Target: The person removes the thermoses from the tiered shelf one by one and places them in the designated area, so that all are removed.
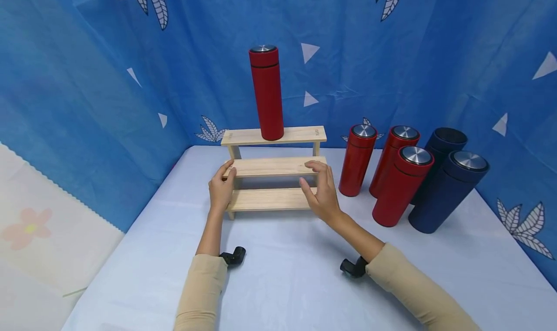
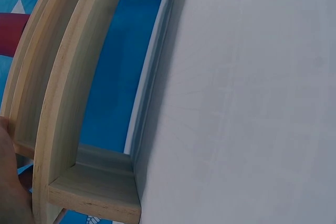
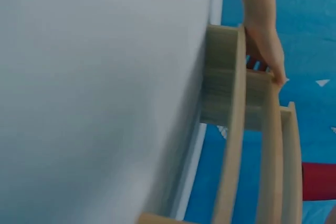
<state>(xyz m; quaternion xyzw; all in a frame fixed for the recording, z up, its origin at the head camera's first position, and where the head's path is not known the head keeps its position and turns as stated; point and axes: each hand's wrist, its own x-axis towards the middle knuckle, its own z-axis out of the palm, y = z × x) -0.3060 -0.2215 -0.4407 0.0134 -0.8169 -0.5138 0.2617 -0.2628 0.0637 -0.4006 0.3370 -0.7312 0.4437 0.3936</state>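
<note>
A three-step wooden rack (image 1: pixel 270 199) stands on the white table, and a tall red thermos bottle (image 1: pixel 267 99) with a silver-topped lid stands upright on its top step. My left hand (image 1: pixel 221 190) grips the left end of the middle step; the right wrist view shows this left hand (image 3: pixel 266 51) with its thumb on the step's edge and other fingers behind. Near the right end of the same step, my right hand (image 1: pixel 324 194) has thumb and fingers spread and holds nothing. In the left wrist view the rack (image 2: pixel 68 87) fills the left side.
Right of the rack stand three red bottles (image 1: pixel 358 162) and two dark blue bottles (image 1: pixel 450 191), all upright and close together. A blue patterned curtain (image 1: pixel 196 70) hangs behind the white table (image 1: pixel 287 282). Black wrist mounts (image 1: pixel 235 256) sit by both sleeves.
</note>
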